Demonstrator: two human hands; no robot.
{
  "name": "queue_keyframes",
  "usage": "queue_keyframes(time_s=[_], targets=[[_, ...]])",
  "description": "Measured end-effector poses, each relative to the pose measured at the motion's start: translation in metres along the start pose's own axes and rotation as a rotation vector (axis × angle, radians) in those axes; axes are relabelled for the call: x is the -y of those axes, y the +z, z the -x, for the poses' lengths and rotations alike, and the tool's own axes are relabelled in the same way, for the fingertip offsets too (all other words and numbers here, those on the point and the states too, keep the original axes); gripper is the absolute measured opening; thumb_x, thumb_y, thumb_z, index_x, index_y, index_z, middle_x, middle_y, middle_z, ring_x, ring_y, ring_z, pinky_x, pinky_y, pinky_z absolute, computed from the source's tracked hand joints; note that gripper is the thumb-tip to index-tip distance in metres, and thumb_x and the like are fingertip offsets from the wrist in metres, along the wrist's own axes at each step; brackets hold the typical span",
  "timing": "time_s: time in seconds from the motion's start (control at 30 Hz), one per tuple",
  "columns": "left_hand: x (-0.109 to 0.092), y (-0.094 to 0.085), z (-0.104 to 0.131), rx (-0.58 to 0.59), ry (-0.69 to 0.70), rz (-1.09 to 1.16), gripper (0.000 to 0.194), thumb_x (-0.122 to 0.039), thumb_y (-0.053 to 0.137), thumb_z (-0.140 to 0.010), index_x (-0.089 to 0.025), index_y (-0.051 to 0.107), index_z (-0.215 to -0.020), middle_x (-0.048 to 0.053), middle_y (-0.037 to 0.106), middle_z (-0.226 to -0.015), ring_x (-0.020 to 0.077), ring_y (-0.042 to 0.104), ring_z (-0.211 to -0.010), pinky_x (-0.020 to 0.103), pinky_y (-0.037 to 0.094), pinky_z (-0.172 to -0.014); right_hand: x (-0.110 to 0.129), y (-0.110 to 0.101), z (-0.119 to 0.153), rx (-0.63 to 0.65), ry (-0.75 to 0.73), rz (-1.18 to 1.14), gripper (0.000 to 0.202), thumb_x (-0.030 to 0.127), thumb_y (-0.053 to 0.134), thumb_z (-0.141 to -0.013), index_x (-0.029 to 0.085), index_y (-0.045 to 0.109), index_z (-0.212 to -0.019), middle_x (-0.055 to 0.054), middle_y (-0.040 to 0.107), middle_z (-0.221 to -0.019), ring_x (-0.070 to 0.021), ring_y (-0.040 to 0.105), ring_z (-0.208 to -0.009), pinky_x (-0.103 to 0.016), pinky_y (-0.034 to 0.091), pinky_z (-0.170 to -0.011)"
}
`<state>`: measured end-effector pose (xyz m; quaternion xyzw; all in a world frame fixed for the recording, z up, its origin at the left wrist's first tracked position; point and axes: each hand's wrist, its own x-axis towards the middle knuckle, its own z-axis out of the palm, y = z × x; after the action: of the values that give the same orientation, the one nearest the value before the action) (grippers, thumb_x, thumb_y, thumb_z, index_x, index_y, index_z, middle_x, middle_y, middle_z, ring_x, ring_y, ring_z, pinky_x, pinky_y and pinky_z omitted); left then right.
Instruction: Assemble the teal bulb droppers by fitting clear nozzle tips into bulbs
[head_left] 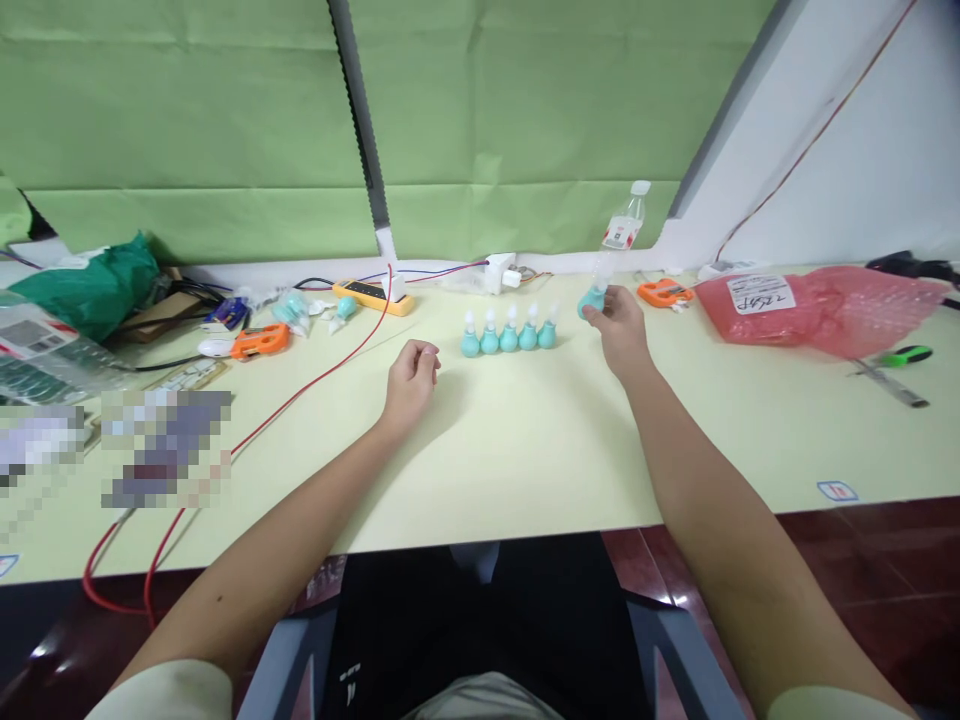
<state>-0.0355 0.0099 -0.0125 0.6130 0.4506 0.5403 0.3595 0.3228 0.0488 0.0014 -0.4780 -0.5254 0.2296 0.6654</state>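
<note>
My right hand (619,328) pinches a teal squeeze bulb (592,302) by its round body, with a whitish tip pointing up. To its left, several more teal squeeze bulbs (509,338) with white tips stand upright in a row on the table. My left hand (412,378) rests on the tabletop left of that row, its fingers loosely curled in and nothing visible in them. Behind the bulb in my right hand stands a clear plastic bottle (622,232) with a white cap and label, its lower part partly covered.
An orange tool (665,293) and a red bubble-wrap package (787,308) lie at the right, beside a green-handled cutter (905,356). Along the back are a yellow multimeter-like device (373,297) and a white plug (501,274). A red cable (315,381) crosses the left side, near bags and another orange tool (260,341).
</note>
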Motion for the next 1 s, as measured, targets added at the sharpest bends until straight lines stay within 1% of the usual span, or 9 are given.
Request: queue_keyframes(time_s=[0.07,0.13,0.27,0.37,0.47,0.57,0.67,0.8,1.0], targets=[[0.003,-0.001,-0.003,-0.016,0.007,-0.022,0.022,-0.040,0.048,-0.098,-0.022,0.059,-0.095,0.001,0.060,-0.082,0.0122,0.054,-0.063,0.025,0.045,-0.056,-0.020,-0.007,-0.002,-0.018,0.081,0.061,0.040,0.038,0.081,-0.068,0.024,0.060,-0.099,-0.002,0.068,-0.099,-0.0194,0.064,-0.087,-0.038,0.054,-0.086],[0.005,-0.002,-0.004,-0.017,0.006,-0.036,0.022,-0.040,0.048,-0.098,-0.022,0.059,-0.095,0.001,0.061,-0.082,0.0126,0.054,-0.064,0.026,0.045,-0.057,-0.033,-0.009,0.000,0.009,0.138,0.108,0.040,0.033,0.082,-0.064,0.023,0.060,-0.096,-0.002,0.068,-0.095,-0.0203,0.065,-0.089,-0.038,0.054,-0.088],[0.007,-0.002,-0.005,-0.011,-0.002,-0.043,0.020,-0.039,0.048,-0.098,-0.022,0.059,-0.094,0.001,0.061,-0.082,0.0127,0.055,-0.064,0.026,0.045,-0.057,-0.044,-0.008,0.005,0.102,0.191,0.156,0.041,0.035,0.084,-0.062,0.021,0.060,-0.092,-0.002,0.068,-0.091,-0.0216,0.066,-0.090,-0.037,0.053,-0.088],[0.008,-0.002,-0.005,0.008,0.004,-0.047,0.020,-0.037,0.048,-0.098,-0.022,0.059,-0.094,0.001,0.061,-0.083,0.0128,0.055,-0.065,0.026,0.045,-0.058,-0.047,-0.005,0.006,0.152,0.185,0.209,0.037,0.037,0.084,-0.062,0.021,0.059,-0.086,-0.002,0.067,-0.087,-0.0209,0.064,-0.086,-0.036,0.052,-0.086],[0.007,-0.002,-0.004,0.023,0.007,-0.053,0.020,-0.037,0.047,-0.098,-0.022,0.059,-0.094,0.001,0.061,-0.083,0.0128,0.055,-0.065,0.027,0.045,-0.059,-0.047,-0.004,0.006,0.180,0.167,0.281,0.030,0.034,0.080,-0.066,0.021,0.058,-0.081,-0.001,0.065,-0.084,-0.0195,0.061,-0.082,-0.035,0.050,-0.084],[0.006,-0.002,-0.003,0.027,0.004,-0.068,0.020,-0.036,0.047,-0.098,-0.022,0.059,-0.094,0.001,0.061,-0.083,0.0130,0.055,-0.065,0.027,0.045,-0.059,-0.044,-0.003,0.007,0.174,0.152,0.351,0.024,0.032,0.076,-0.068,0.021,0.057,-0.079,0.000,0.061,-0.079,-0.0178,0.056,-0.077,-0.034,0.047,-0.080],[0.005,-0.001,-0.004,0.029,0.004,-0.090,0.021,-0.037,0.046,-0.098,-0.021,0.059,-0.094,0.002,0.061,-0.084,0.0134,0.055,-0.065,0.027,0.046,-0.060,-0.040,-0.001,0.008,0.184,0.144,0.371,0.022,0.030,0.074,-0.069,0.020,0.055,-0.077,0.002,0.056,-0.076,-0.0164,0.053,-0.074,-0.033,0.044,-0.075],[0.006,-0.001,-0.004,0.026,0.000,-0.112,0.021,-0.038,0.045,-0.098,-0.022,0.059,-0.093,0.002,0.062,-0.084,0.0138,0.055,-0.065,0.028,0.045,-0.061,-0.035,0.001,0.008,0.187,0.147,0.374,0.019,0.028,0.072,-0.070,0.020,0.057,-0.079,0.001,0.056,-0.078,-0.0160,0.052,-0.074,-0.032,0.042,-0.075],[0.011,-0.005,-0.008,0.037,0.031,-0.134,0.022,-0.038,0.045,-0.098,-0.022,0.060,-0.092,0.001,0.062,-0.083,0.0137,0.055,-0.065,0.028,0.044,-0.062,-0.036,0.000,0.008,0.171,0.149,0.407,0.021,0.028,0.073,-0.069,0.021,0.055,-0.077,0.002,0.055,-0.076,-0.0162,0.052,-0.072,-0.032,0.044,-0.074]])
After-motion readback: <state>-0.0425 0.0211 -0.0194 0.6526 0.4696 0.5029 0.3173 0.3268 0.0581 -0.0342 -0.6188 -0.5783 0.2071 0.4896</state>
